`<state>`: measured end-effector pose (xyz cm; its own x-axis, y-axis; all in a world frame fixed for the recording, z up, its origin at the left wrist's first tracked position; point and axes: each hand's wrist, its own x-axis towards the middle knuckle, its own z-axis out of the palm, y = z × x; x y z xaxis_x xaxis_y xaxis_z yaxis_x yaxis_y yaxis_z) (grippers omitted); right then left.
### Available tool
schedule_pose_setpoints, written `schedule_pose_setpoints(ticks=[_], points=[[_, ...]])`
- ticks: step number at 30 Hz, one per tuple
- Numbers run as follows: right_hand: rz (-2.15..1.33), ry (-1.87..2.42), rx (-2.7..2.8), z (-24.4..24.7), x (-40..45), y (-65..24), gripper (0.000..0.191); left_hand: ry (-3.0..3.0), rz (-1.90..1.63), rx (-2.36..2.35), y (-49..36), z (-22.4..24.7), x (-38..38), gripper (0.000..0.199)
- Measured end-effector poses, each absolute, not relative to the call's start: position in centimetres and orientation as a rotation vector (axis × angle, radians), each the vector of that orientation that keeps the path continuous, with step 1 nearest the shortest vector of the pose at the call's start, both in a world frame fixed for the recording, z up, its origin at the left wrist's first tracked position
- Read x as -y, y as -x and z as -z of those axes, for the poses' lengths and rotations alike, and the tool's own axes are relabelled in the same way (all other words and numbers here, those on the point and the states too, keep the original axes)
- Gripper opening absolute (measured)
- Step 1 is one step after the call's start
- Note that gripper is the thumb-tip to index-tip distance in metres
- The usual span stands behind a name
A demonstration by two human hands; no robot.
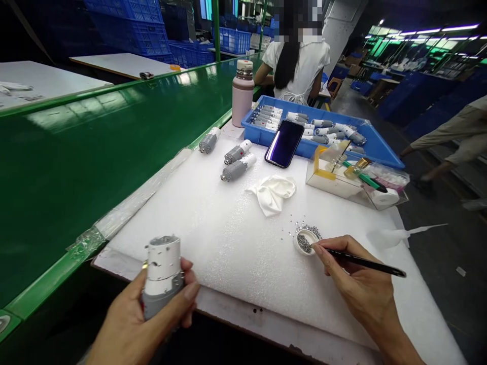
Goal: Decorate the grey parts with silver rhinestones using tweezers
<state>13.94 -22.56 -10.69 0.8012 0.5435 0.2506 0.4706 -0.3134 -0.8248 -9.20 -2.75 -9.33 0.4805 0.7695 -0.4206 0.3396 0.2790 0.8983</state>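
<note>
My left hand [148, 314] grips a white and grey cylindrical part [163, 266] dotted with small holes and stones, holding it upright just above the near edge of the white foam sheet [213, 238]. My right hand [353, 276] holds a slim black pen-like tool [365, 262] like a pencil. Its tip is hidden by my fingers, right at the lip of a small white dish [305, 242] of tiny silver beads. A few beads lie scattered on the foam around the dish. Several similar grey and white parts [238, 152] lie further up the foam.
A blue tray [319, 114] holds many similar parts, beside a phone [284, 143], a pink bottle [243, 94], a white cloth [272, 192] and a clear box [331, 187]. A green conveyor [95, 132] runs along the left. A co-worker [300, 66] sits beyond; another person's legs [449, 142] pass at right.
</note>
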Motion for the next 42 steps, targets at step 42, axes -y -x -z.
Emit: schedule_pose_setpoints(ticks=[42], points=[[0.303, 1.901, 0.667, 9.3, 22.0, -10.3, 0.005, -0.691, -0.124, -0.707, 0.8, 7.3, 8.9, 0.04]])
